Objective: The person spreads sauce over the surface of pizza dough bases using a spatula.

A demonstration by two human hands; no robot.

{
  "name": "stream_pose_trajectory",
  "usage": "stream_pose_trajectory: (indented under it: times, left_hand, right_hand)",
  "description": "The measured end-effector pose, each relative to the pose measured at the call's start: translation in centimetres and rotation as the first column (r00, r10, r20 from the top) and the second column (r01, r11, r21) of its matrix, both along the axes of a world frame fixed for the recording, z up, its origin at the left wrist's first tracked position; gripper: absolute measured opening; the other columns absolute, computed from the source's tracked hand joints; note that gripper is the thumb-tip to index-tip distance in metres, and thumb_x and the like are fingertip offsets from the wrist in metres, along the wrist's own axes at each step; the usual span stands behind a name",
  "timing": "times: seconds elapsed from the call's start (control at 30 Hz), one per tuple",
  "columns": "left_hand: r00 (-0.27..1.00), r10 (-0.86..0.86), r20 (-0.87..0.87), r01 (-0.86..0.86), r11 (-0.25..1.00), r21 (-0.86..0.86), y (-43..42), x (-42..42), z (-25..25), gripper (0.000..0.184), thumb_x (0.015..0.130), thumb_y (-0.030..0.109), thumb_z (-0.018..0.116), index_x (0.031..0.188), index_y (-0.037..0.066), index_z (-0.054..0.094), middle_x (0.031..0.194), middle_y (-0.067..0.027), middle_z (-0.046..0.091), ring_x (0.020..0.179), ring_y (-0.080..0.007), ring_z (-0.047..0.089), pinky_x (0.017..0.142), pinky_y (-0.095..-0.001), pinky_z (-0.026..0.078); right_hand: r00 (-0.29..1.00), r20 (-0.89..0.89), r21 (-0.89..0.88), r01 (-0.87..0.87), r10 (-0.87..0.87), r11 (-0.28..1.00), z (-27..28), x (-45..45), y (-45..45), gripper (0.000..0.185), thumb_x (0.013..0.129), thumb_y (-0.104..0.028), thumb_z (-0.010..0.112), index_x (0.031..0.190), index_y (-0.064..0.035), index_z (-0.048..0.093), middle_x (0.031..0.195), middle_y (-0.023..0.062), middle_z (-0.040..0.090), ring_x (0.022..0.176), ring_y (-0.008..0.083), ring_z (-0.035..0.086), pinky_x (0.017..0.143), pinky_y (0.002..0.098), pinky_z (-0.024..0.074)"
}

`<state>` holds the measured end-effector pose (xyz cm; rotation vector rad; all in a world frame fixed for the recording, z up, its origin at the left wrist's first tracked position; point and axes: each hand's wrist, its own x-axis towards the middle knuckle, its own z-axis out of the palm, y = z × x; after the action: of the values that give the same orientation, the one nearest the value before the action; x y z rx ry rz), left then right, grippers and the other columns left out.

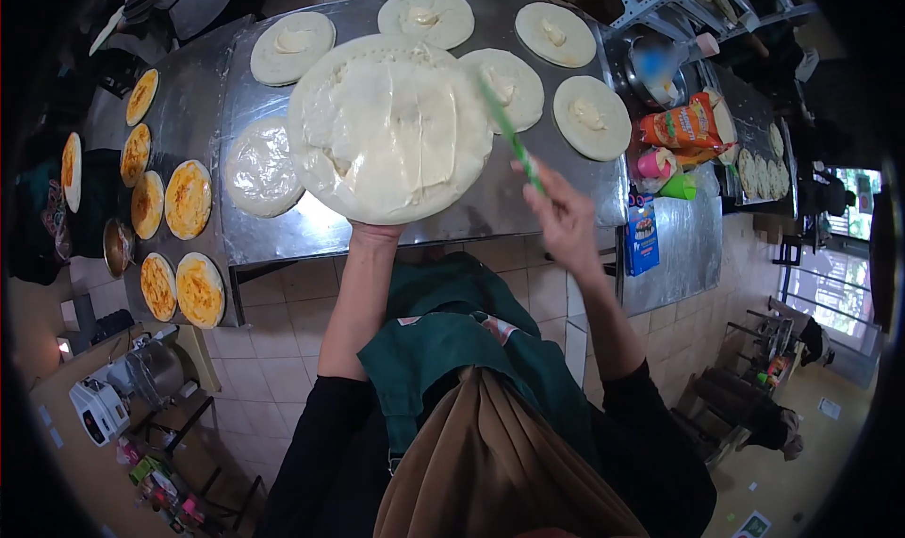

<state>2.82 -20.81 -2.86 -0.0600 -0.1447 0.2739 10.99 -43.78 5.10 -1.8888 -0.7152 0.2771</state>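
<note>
My left hand point(375, 229) is under a large round dough base point(391, 128) and holds it up above the metal table; the fingers are hidden beneath it. A glossy, pale cream is spread over most of the base, with streaks, and small prick holes show along its far edge. My right hand point(563, 213) grips the handle of a green spreading knife point(509, 128), its blade blurred at the right rim of the base. Close by on the table lie a spread base point(262, 169) at left and several bases with a dollop of cream, such as one point(592, 116) at right.
Several orange-topped rounds point(189, 199) lie on the left end of the metal table point(283, 241). At right are a metal bowl point(650, 67), an orange packet point(681, 123), pink and green cups, and a blue box point(643, 238). Another person point(179, 10) stands at the far left.
</note>
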Motion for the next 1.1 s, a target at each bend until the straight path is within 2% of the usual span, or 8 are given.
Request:
stream_pose_trajectory:
  times: [0.03, 0.13, 0.4, 0.8, 0.83, 0.93, 0.97, 1.1]
  left_hand:
    - [1.0, 0.007, 0.005, -0.007, 1.0, -0.004, 0.0, 0.0, 0.0, 0.064, 0.089, 0.05, 0.049, 0.138, 0.01, 0.041, 0.137, -0.0115, 0.047, 0.125, -0.0323, 0.045, 0.105, -0.0518, 0.036]
    - [1.0, 0.021, 0.018, -0.021, 1.0, -0.015, -0.1, 0.2, 0.1, 0.064, 0.089, 0.05, 0.049, 0.138, 0.01, 0.041, 0.137, -0.0114, 0.047, 0.125, -0.0323, 0.045, 0.105, -0.0518, 0.036]
    - [0.993, -0.013, 0.118, 0.025, 0.995, -0.101, -0.4, 0.6, -0.1, 0.065, 0.088, 0.05, 0.05, 0.139, 0.011, 0.04, 0.14, -0.0114, 0.044, 0.129, -0.0327, 0.041, 0.108, -0.0524, 0.03]
    - [0.995, 0.04, 0.088, -0.031, 0.994, -0.102, -0.2, 1.0, 1.1, 0.066, 0.088, 0.051, 0.049, 0.139, 0.012, 0.039, 0.142, -0.0104, 0.042, 0.131, -0.0325, 0.038, 0.109, -0.0533, 0.03]
    - [0.995, 0.043, 0.086, -0.033, 0.993, -0.109, -0.3, 0.9, 1.1, 0.066, 0.088, 0.052, 0.049, 0.139, 0.012, 0.039, 0.142, -0.0104, 0.042, 0.131, -0.0325, 0.038, 0.109, -0.0533, 0.03]
    - [0.995, 0.041, 0.086, -0.028, 0.989, -0.147, -0.6, 0.7, 1.1, 0.066, 0.088, 0.052, 0.049, 0.139, 0.013, 0.039, 0.142, -0.0101, 0.042, 0.131, -0.0325, 0.038, 0.109, -0.0536, 0.029]
    - [0.995, 0.043, 0.085, -0.029, 0.987, -0.158, -0.8, 0.5, 1.4, 0.066, 0.088, 0.052, 0.049, 0.14, 0.013, 0.039, 0.142, -0.01, 0.041, 0.131, -0.0324, 0.038, 0.109, -0.0536, 0.029]
    - [0.999, -0.013, 0.045, 0.01, 0.998, 0.061, 0.8, -1.0, 1.4, 0.068, 0.085, 0.051, 0.054, 0.139, 0.012, 0.039, 0.142, -0.0104, 0.041, 0.131, -0.0332, 0.038, 0.109, -0.0548, 0.029]
  right_hand:
    - [0.998, -0.004, -0.121, 0.062, -0.063, 0.991, 0.2, -2.3, -0.2, 0.033, 0.088, -0.004, 0.058, 0.121, 0.0009, 0.058, 0.114, 0.0154, 0.063, 0.1, 0.0232, 0.061, 0.087, 0.0339, 0.0479]
    - [0.993, -0.035, -0.124, -0.113, 0.109, 0.986, 0.4, -8.8, 0.4, 0.032, 0.085, 0.0, 0.061, 0.117, -0.0013, 0.062, 0.104, 0.0167, 0.064, 0.098, 0.0243, 0.062, 0.086, 0.0328, 0.0476]
    - [0.994, 0.099, -0.018, -0.039, 0.04, 0.999, 0.1, -7.0, 1.2, 0.044, 0.085, 0.0, 0.06, 0.126, -0.013, 0.059, 0.085, 0.0121, 0.058, 0.07, 0.0205, 0.06, 0.062, 0.0302, 0.0493]
    - [0.989, -0.028, 0.171, -0.139, 0.146, 0.975, -3.0, -8.3, 0.6, 0.039, 0.083, -0.001, 0.062, 0.121, -0.0046, 0.061, 0.108, 0.0139, 0.06, 0.101, 0.0223, 0.06, 0.089, 0.0318, 0.0461]
    - [0.988, 0.013, 0.179, -0.153, 0.153, 0.972, -2.8, -8.5, 1.5, 0.038, 0.084, -0.002, 0.062, 0.121, -0.0047, 0.061, 0.102, 0.0107, 0.061, 0.092, 0.0199, 0.061, 0.082, 0.0311, 0.048]
    - [0.849, -0.522, 0.162, 0.005, 0.081, 0.987, -2.7, -7.0, 2.4, 0.039, 0.087, -0.007, 0.061, 0.126, -0.0062, 0.058, 0.085, -0.0017, 0.061, 0.059, 0.008, 0.054, 0.055, 0.0236, 0.0454]
    - [0.766, -0.627, 0.341, 0.11, 0.138, 0.934, -0.8, -5.4, 3.7, 0.041, 0.09, -0.01, 0.059, 0.13, -0.0079, 0.054, 0.076, -0.0075, 0.056, 0.048, 0.0004, 0.038, 0.043, 0.0177, 0.0319]
    - [0.808, -0.571, 0.341, 0.073, 0.145, 0.937, 1.6, 0.2, 2.9, 0.039, 0.092, -0.007, 0.054, 0.131, -0.0041, 0.051, 0.108, 0.0049, 0.064, 0.046, -0.0016, 0.033, 0.039, 0.016, 0.0257]
